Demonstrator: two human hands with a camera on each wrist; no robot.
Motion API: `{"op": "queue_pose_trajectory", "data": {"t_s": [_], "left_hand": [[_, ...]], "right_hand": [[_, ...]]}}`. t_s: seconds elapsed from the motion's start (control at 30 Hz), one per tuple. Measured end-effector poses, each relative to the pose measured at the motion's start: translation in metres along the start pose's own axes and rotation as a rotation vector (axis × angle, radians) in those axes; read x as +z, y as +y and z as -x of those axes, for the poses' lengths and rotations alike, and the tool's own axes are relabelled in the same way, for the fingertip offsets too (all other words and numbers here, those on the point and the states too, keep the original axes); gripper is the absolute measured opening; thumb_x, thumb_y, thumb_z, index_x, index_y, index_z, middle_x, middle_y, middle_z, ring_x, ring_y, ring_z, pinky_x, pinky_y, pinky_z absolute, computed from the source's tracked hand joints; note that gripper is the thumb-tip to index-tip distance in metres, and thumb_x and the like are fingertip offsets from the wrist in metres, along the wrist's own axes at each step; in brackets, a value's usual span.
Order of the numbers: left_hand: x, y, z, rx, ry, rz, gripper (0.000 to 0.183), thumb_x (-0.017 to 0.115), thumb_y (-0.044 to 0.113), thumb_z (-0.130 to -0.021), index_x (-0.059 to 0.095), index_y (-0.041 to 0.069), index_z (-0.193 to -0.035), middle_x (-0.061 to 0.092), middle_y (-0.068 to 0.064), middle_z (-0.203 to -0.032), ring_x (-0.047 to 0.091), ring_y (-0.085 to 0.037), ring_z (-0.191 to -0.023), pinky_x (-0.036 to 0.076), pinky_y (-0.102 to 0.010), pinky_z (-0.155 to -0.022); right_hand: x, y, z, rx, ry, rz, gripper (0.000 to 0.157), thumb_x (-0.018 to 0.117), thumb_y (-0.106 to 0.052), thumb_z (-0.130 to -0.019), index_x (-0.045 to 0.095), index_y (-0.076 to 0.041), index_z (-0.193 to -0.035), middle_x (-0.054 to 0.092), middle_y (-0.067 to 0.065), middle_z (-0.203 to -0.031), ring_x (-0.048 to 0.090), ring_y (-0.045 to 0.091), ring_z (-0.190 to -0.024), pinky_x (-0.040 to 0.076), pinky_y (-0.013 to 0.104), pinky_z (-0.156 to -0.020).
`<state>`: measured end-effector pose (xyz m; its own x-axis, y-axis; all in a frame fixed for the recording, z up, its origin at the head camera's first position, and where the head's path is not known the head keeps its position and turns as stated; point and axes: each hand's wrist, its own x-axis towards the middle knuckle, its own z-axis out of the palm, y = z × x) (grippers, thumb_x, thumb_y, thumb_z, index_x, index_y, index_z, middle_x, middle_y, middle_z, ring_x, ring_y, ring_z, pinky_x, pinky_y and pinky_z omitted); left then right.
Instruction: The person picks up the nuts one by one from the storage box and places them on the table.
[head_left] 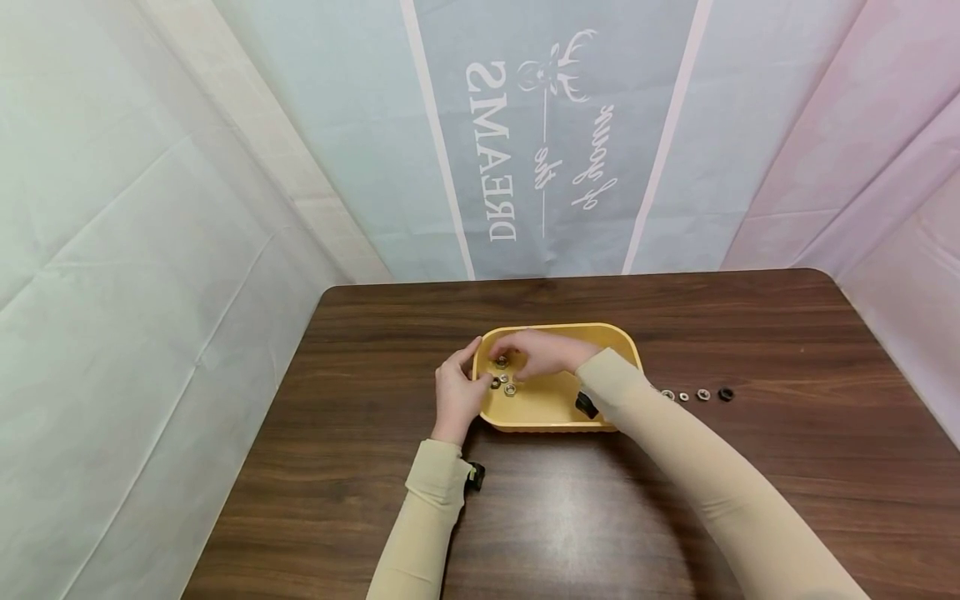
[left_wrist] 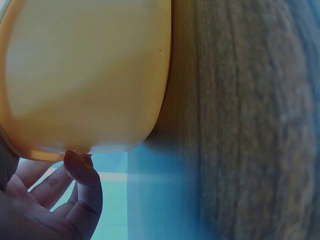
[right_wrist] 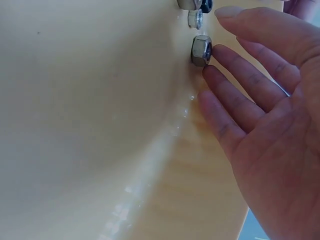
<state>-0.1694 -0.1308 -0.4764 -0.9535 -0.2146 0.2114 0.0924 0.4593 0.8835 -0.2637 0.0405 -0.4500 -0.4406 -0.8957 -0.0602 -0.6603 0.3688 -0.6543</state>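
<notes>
A yellow plastic bin [head_left: 551, 427] with rounded corners stands on the table. My left hand [head_left: 456, 396] holds its left end, the thumb at the rim and the fingers along the outside; in the left wrist view, curved fingers [left_wrist: 85, 182] touch the bin's edge. My right hand [head_left: 543, 352] reaches down inside the bin, over its left part. There, several hex nuts [head_left: 510, 389] lie on the bottom, one of them dark. In the right wrist view, a silver nut [right_wrist: 201, 51] sits against the fingertips, while the thumb [right_wrist: 240, 17] stays apart from it.
Right of the bin, a row of nuts lies on the brown wooden table [head_left: 337, 358], ending in a black nut [head_left: 726, 394]. My right forearm [head_left: 697, 467] crosses the bin's right side. A printed cloth [head_left: 555, 233] hangs behind the table.
</notes>
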Motion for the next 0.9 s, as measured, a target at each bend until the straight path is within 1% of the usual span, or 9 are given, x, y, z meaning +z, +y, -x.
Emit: {"op": "queue_pose_trajectory", "data": {"t_s": [0.13, 0.23, 0.43, 0.6, 0.77, 0.9], "left_hand": [[0.0008, -0.0002, -0.0001, 0.006, 0.004, -0.002, 0.059, 0.065, -0.009, -0.07, 0.065, 0.012, -0.126, 0.066, -0.009, -0.097, 0.047, -0.01, -0.049, 0.04, -0.023, -0.042], [0.0014, -0.0001, 0.0, 0.007, 0.005, -0.004, 0.059, 0.066, -0.009, -0.07, 0.066, 0.011, -0.125, 0.066, -0.009, -0.098, 0.047, -0.011, -0.05, 0.041, -0.023, -0.042], [0.0004, 0.0017, 0.0011, -0.003, 0.008, -0.01, 0.06, 0.067, -0.009, -0.069, 0.066, 0.013, -0.125, 0.066, -0.008, -0.1, 0.048, -0.011, -0.051, 0.042, -0.023, -0.043], [0.0001, 0.0016, 0.0013, -0.016, 0.008, -0.015, 0.059, 0.068, -0.008, -0.07, 0.066, 0.014, -0.125, 0.066, -0.008, -0.099, 0.048, -0.011, -0.051, 0.042, -0.023, -0.044], [0.0004, 0.0012, 0.0008, -0.009, 0.012, -0.019, 0.059, 0.068, -0.008, -0.07, 0.066, 0.014, -0.125, 0.067, -0.009, -0.097, 0.048, -0.01, -0.05, 0.042, -0.023, -0.043], [0.0005, 0.0012, 0.0005, -0.002, 0.016, -0.022, 0.059, 0.067, -0.008, -0.07, 0.066, 0.014, -0.125, 0.067, -0.01, -0.094, 0.047, -0.01, -0.05, 0.042, -0.023, -0.042]], "right_hand": [[0.0012, 0.0024, 0.0009, 0.005, -0.001, 0.005, 0.047, 0.067, 0.005, -0.077, 0.059, 0.0, -0.123, 0.06, 0.012, -0.122, 0.053, 0.026, -0.116, 0.04, 0.039, -0.1], [0.0016, 0.0034, 0.0024, 0.007, 0.002, 0.009, 0.046, 0.067, 0.005, -0.077, 0.06, 0.0, -0.123, 0.061, 0.011, -0.12, 0.055, 0.026, -0.111, 0.042, 0.039, -0.097], [0.0015, 0.004, 0.0044, 0.029, -0.005, -0.025, 0.047, 0.066, 0.007, -0.076, 0.06, 0.0, -0.122, 0.062, 0.011, -0.115, 0.057, 0.024, -0.104, 0.045, 0.038, -0.092], [0.0029, 0.0043, 0.0051, 0.016, 0.005, -0.032, 0.046, 0.062, 0.011, -0.074, 0.061, 0.002, -0.12, 0.063, 0.012, -0.11, 0.058, 0.025, -0.1, 0.047, 0.039, -0.089], [0.0059, 0.0051, 0.0057, 0.003, 0.014, -0.022, 0.047, 0.062, 0.014, -0.072, 0.061, 0.001, -0.117, 0.063, 0.01, -0.104, 0.058, 0.024, -0.096, 0.048, 0.037, -0.085], [0.0072, 0.0046, 0.0065, 0.012, 0.005, -0.003, 0.046, 0.062, 0.014, -0.072, 0.061, 0.0, -0.117, 0.063, 0.008, -0.102, 0.057, 0.022, -0.095, 0.048, 0.035, -0.084]]}}
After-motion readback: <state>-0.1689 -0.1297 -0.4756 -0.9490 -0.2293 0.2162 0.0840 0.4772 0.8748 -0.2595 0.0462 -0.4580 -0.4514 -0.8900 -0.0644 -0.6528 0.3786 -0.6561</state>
